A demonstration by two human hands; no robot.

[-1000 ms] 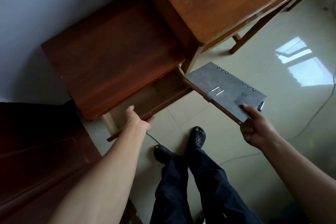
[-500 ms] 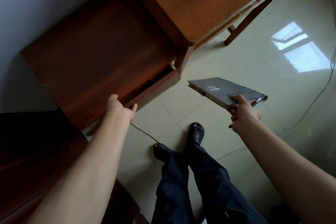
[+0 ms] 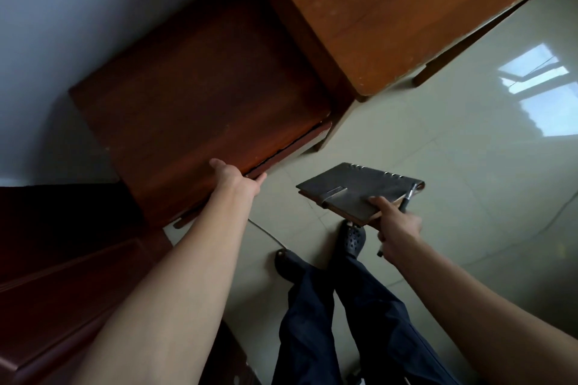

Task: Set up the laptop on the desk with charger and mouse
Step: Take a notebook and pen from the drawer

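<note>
Head view: no laptop, charger or mouse in sight; the worktop (image 3: 391, 9) lies ahead-right of both hands.
Right hand (image 3: 397, 228), nearer it, grips a notebook (image 3: 353, 194) and pen (image 3: 410, 195); left hand (image 3: 234, 178) clasps the nearly closed drawer (image 3: 291, 150).

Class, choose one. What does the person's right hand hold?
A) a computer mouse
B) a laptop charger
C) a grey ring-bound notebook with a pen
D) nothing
C: the right hand grips a grey ring-bound notebook together with a pen.
</note>
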